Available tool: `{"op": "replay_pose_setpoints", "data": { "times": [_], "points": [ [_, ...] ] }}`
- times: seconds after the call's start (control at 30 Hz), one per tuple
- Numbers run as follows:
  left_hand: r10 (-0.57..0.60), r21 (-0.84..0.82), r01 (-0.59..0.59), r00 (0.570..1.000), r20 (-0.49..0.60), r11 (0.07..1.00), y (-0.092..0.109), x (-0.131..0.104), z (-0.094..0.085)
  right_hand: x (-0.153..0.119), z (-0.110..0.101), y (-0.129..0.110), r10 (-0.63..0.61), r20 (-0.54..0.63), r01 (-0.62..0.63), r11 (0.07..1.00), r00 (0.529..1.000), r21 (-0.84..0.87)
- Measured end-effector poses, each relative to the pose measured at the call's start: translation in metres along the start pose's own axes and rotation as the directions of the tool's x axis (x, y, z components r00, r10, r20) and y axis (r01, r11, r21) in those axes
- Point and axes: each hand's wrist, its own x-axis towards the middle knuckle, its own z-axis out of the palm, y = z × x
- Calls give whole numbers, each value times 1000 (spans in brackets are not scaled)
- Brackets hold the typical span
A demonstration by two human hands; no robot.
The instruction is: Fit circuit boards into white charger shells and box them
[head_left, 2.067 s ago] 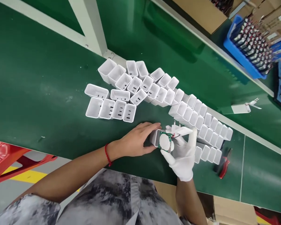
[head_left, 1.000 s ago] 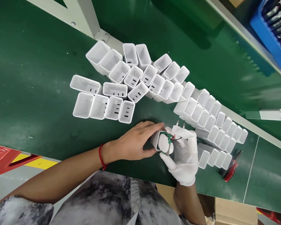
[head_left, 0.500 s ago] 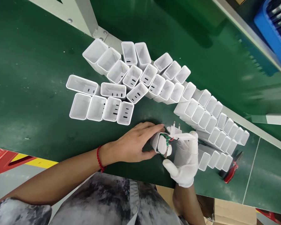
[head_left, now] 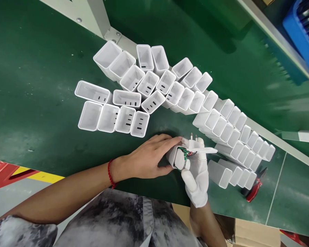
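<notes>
My left hand [head_left: 150, 157], bare with a red string bracelet, grips a white plastic housing [head_left: 172, 157] near the table's front edge. A green circuit board [head_left: 184, 155] with white-covered parts sits at the housing's open end, partly inside. Red and dark wires run from it to a white plug cover [head_left: 202, 150] with two metal pins pointing away from me. My right hand [head_left: 197, 176], in a white glove, is closed around the cover and the board's edge, its thumb beside the board. Some right fingers are hidden behind the cover.
Several open white housings [head_left: 113, 118] stand in rows across the green table [head_left: 41, 113], reaching to the right. Red-handled pliers [head_left: 254, 191] lie at the right. A pale metal frame [head_left: 92, 17] stands behind; a blue bin [head_left: 298, 37] is at the upper right.
My right hand has shifted left, closer to the board, and its fingers have moved from the cover's far end to behind its pins. The cover has tilted slightly.
</notes>
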Motion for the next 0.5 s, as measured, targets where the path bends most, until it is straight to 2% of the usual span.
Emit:
{"op": "replay_pose_setpoints", "data": {
  "times": [0.17, 0.37, 0.5],
  "points": [
    [-1, -12, 1, 1000, 6, 1000, 0, 0, 0, 1, 1, 0, 33, 8, -33, 999, 999, 4],
    [2, -24, -1, 1000, 8, 1000, 2, 2, -2, 4, -4, 8, 13, 18, -13, 1000, 1000, -27],
    [9, -22, -9, 1000, 3, 1000, 2, 2, -1, 6, 1, 9, -10, 7, 10, 996, 1000, -91]
  ]
}}
